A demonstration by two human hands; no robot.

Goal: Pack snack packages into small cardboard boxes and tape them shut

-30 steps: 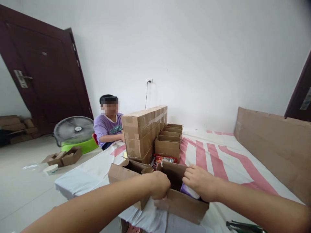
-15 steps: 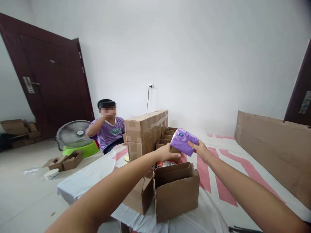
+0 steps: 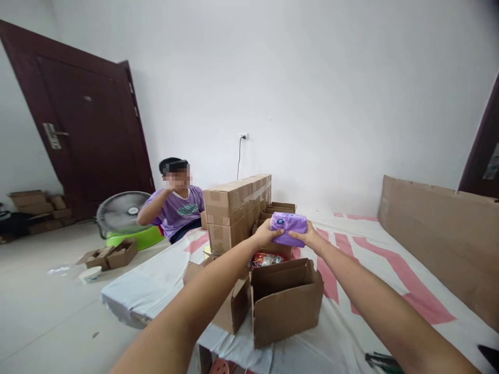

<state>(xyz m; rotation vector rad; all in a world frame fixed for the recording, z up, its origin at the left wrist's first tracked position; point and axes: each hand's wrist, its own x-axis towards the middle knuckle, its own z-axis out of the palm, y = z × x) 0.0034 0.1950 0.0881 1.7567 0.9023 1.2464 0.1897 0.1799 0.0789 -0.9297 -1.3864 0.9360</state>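
Both my arms reach forward over the bed. My left hand [image 3: 266, 235] and my right hand [image 3: 306, 238] hold a purple soft packet [image 3: 288, 224] between them, fingers wrapped round its ends. The packet hangs above a row of open cardboard boxes [image 3: 273, 213]. Below my forearms stands an open cardboard box [image 3: 286, 304] with its flaps up; its inside is not visible. Another open box [image 3: 230, 306] sits to its left. A red snack packet [image 3: 267, 259] lies just behind the open box.
A stack of taped cardboard boxes [image 3: 236, 210] stands on the white and pink striped sheet [image 3: 351, 249]. Another person in a purple shirt [image 3: 177, 208] sits at the left by a fan [image 3: 122, 213]. A flat cardboard sheet [image 3: 440, 239] leans at the right. Dark tools [image 3: 384, 360] lie at the lower right.
One second ago both hands were down in the open box. They lifted the purple packet out and carried it forward; now it is turned flatter with both hands gripping it.
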